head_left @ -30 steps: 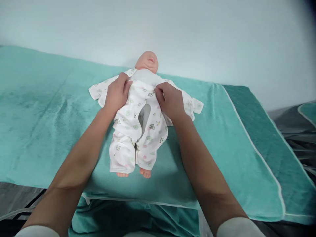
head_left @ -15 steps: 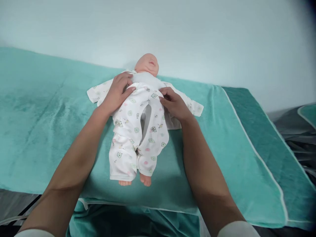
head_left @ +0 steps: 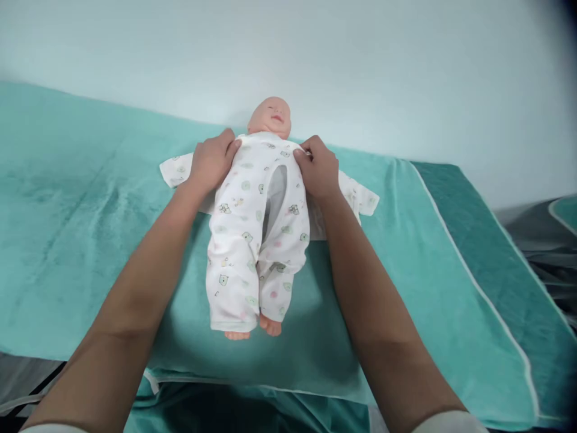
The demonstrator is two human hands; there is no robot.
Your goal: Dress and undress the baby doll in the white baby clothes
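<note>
A baby doll lies on its back on a teal blanket, head toward the wall. It wears white printed trousers pulled high up to its chest, with a slit open down the front. A matching printed top lies spread under it, sleeves out to both sides. My left hand is closed on the waistband at the doll's left shoulder side. My right hand grips the waistband on the other side. The doll's bare feet stick out at the near end.
A darker teal blanket lies to the right, edged in white. The pale wall runs right behind the doll's head. Grey bedding shows at the far right. More teal fabric hangs below the near edge.
Both hands have slid up the doll's body toward its shoulders, drawing the trousers' waistband from the belly up to the chest. The white undershirt is now covered.
</note>
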